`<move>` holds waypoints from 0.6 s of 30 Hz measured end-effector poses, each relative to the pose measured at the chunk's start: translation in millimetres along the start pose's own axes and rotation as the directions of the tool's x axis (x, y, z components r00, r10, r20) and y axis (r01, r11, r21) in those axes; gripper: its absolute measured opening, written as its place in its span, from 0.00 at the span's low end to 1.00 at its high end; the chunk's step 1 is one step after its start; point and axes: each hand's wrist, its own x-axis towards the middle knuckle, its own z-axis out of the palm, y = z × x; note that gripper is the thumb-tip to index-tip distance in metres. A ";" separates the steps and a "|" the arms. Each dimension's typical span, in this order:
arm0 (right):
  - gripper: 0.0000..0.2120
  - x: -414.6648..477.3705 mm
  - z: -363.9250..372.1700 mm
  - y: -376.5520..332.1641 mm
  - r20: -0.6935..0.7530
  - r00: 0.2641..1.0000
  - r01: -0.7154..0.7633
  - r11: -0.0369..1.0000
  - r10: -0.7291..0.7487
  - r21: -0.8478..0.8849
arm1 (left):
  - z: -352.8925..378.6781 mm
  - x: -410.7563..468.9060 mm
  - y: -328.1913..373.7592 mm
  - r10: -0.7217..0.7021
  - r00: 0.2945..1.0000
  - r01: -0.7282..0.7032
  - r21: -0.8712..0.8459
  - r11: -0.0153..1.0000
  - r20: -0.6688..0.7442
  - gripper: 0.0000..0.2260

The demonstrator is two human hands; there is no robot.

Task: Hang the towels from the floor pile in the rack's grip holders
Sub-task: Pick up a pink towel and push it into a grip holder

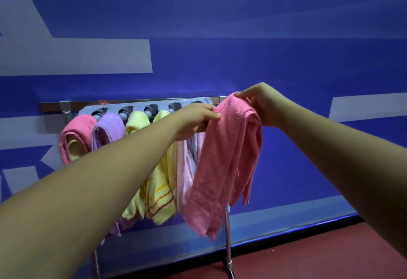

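Pink terry towel point(222, 168) hangs at centre right of the frame, long axis vertical, its top edge bunched between the 2 hands. The left hand point(195, 120) pinches the near fold; the right hand point(264, 104) pinches the top corner from above. The grey holder strip point(154, 105) runs off to the towel's left, and its rightmost slot point(196, 102) sits just behind the left hand, the nearer one. I reckon the bunched top must go left and back into it; whether that slot is free I cannot tell
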 end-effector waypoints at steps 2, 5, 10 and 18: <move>0.16 17.1 -4.2 -3.6 -0.011 1.000 0.008 1.000 -0.008 -0.016 | -0.1 17.8 0.9 -0.027 1.000 0.027 -0.017 0.999 0.006 0.09; 0.16 41.1 -13.9 -1.0 -0.017 1.000 0.020 1.000 -0.020 -0.021 | -6.1 38.7 6.6 -0.070 0.996 0.067 -0.046 0.997 -0.050 0.14; 0.15 84.6 -22.2 5.9 -0.010 1.000 -0.002 0.997 0.001 -0.081 | -29.9 80.9 16.1 0.049 0.974 0.059 0.455 0.888 -0.222 0.07; 0.18 162.7 -32.9 28.9 -0.107 0.993 -0.094 0.925 0.058 -0.368 | -58.6 123.7 -5.3 0.088 0.987 0.085 0.898 0.431 -0.136 0.11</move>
